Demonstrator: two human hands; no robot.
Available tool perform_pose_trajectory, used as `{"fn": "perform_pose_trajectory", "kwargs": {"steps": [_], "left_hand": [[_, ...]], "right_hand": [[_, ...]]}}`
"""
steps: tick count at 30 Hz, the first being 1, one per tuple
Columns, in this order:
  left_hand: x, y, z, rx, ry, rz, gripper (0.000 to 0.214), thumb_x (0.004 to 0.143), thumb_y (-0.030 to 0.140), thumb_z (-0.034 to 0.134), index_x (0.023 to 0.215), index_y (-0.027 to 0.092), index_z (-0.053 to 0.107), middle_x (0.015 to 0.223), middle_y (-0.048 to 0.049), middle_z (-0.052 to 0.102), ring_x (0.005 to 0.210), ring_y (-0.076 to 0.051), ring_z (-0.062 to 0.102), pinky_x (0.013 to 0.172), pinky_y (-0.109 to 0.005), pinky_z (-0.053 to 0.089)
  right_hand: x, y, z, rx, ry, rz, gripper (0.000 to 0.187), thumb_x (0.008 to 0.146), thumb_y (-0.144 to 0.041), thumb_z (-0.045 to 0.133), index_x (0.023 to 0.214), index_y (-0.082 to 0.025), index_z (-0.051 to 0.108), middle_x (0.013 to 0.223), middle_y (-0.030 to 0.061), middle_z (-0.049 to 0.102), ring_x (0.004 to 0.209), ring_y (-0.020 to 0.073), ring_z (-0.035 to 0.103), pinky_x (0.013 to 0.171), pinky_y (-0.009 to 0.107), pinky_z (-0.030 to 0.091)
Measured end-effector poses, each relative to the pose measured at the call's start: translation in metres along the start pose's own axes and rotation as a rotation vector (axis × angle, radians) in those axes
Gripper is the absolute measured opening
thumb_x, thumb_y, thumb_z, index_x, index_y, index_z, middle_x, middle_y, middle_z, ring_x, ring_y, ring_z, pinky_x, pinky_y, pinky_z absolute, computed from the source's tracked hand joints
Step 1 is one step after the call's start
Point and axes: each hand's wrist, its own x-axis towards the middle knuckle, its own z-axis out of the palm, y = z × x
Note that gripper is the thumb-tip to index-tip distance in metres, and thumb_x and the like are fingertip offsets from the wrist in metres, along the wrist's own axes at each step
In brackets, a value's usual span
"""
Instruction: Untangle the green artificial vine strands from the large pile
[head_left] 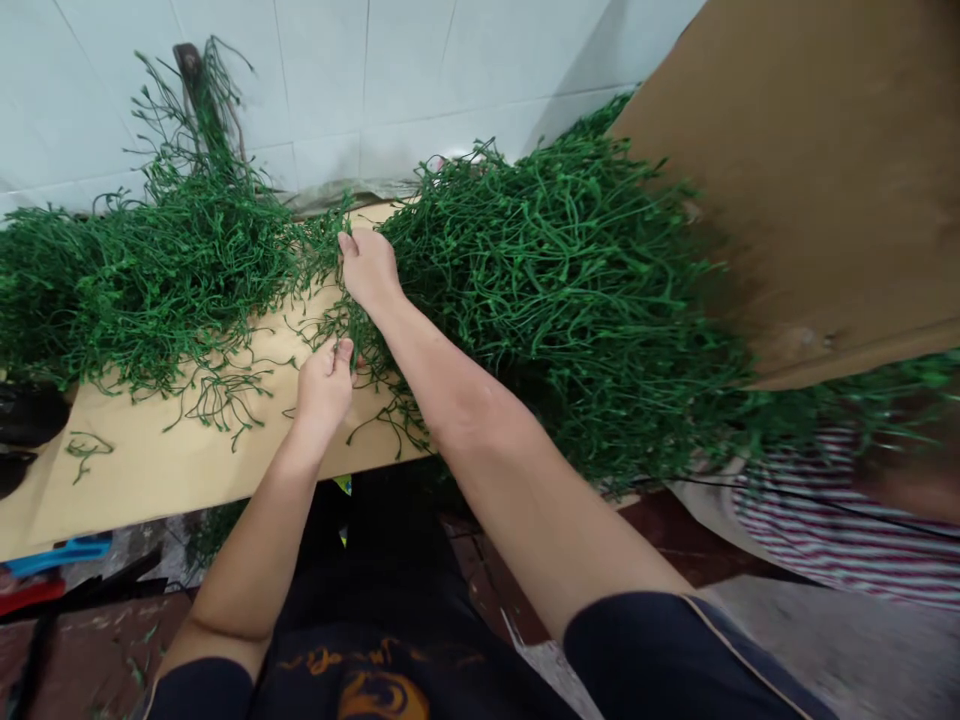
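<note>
My right hand (369, 268) is closed in a pinch on thin green stems tipped with small buds, above the gap between two piles. Lower and a little to the left, my left hand (326, 378) is closed with its thumb pressed on the lower part of green stems (355, 325) that run between the hands. A large heap of similar stems (555, 260) lies right beside my right forearm. To the left spreads another pile of stems (165, 270). A few loose stems (217, 392) lie on the cardboard-coloured tabletop (187, 465).
A tiled wall (322, 70) stands behind. Upright at the back left is a dark post (191, 75) hung with stems. A large brown cardboard sheet (817, 170) leans in at the right. Below it, a person in a striped top (832, 520) is partly visible. Blue item (64, 553) lies lower left.
</note>
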Motion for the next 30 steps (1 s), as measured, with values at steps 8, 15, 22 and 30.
{"fn": "perform_pose_trajectory", "kwargs": {"steps": [8, 15, 22, 30], "left_hand": [[-0.016, -0.019, -0.026, 0.063, -0.089, -0.003, 0.028, 0.087, 0.032, 0.038, 0.067, 0.017, 0.050, 0.049, 0.0031, 0.046, 0.045, -0.008, 0.039, 0.047, -0.021, 0.034], [0.018, -0.007, -0.028, -0.116, -0.157, -0.073, 0.054, 0.080, 0.027, 0.056, 0.130, 0.016, 0.039, 0.117, -0.0133, 0.059, 0.086, -0.013, 0.061, 0.071, -0.025, 0.049], [0.011, -0.009, -0.004, -0.231, -0.292, -0.008, 0.018, 0.083, 0.030, 0.052, 0.081, 0.014, 0.060, 0.064, 0.0007, 0.054, 0.059, -0.008, 0.047, 0.059, -0.021, 0.039], [0.004, -0.010, 0.010, -0.286, -0.137, 0.058, 0.038, 0.085, 0.040, 0.046, 0.055, 0.017, 0.042, 0.048, 0.0052, 0.034, 0.046, -0.006, 0.029, 0.049, -0.022, 0.025]], "right_hand": [[0.036, 0.030, -0.036, 0.224, 0.094, 0.146, 0.050, 0.092, -0.047, 0.023, 0.067, -0.013, 0.048, 0.063, 0.0013, 0.047, 0.068, 0.0080, 0.053, 0.058, 0.021, 0.039], [-0.008, -0.016, -0.031, 0.449, -0.224, 0.005, 0.049, 0.085, -0.057, 0.040, 0.068, -0.013, 0.053, 0.059, -0.0014, 0.038, 0.059, 0.0051, 0.047, 0.050, 0.014, 0.039], [-0.009, -0.009, -0.022, 0.431, -0.240, 0.052, 0.047, 0.088, -0.054, 0.035, 0.071, -0.014, 0.052, 0.060, -0.0006, 0.040, 0.061, 0.0074, 0.049, 0.054, 0.018, 0.042], [0.013, 0.015, -0.003, 0.051, 0.082, 0.006, 0.033, 0.093, -0.025, 0.037, 0.062, -0.015, 0.045, 0.064, -0.0002, 0.046, 0.070, 0.0114, 0.053, 0.075, 0.029, 0.044]]}}
